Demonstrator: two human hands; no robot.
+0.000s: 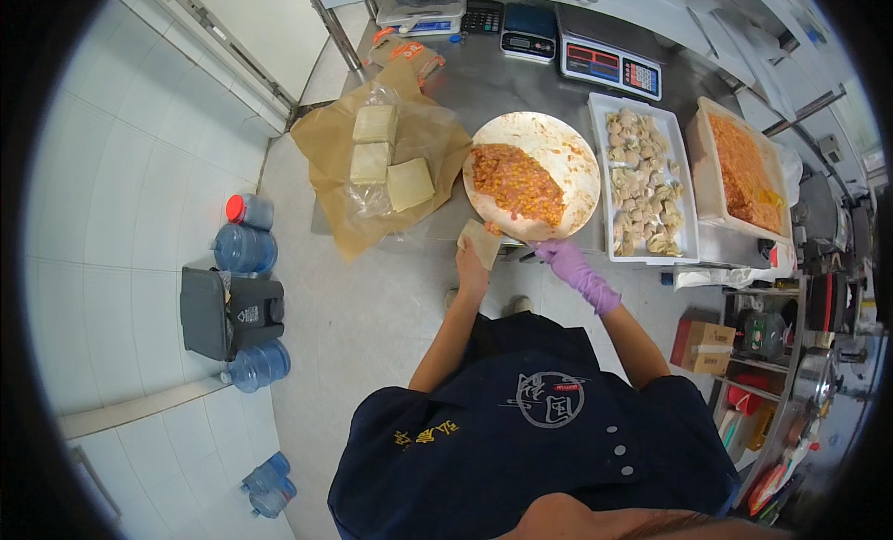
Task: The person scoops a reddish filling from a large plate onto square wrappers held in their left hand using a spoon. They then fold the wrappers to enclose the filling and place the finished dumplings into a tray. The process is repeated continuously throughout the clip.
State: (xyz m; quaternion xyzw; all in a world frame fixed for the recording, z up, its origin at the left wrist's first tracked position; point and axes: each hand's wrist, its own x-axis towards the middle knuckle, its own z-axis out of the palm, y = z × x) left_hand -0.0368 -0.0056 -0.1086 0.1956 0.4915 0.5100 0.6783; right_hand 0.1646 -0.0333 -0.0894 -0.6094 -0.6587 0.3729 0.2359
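A square dough wrapper point(482, 245) lies in my bare left hand point(472, 266), at the table's near edge. My right hand point(558, 255), in a purple glove, grips a thin utensil whose tip carries a bit of filling point(492, 228) over the wrapper's upper edge. Just beyond both hands stands a round white dish point(576, 170) with orange filling with yellow kernels point(518, 184) heaped on its left side. Stacks of square wrappers point(371, 162) sit on brown paper point(317, 163) to the left. Right of the dish, a white tray point(686, 212) holds many folded dumplings point(631, 201).
A deep tub point(708, 184) of orange filling stands at the far right. Two scales point(607, 67) point(528, 46), a calculator point(483, 17) and a lidded plastic box point(421, 15) line the back of the metal table point(464, 76). Large water bottles point(245, 248) and a dark bin point(208, 313) stand on the left floor.
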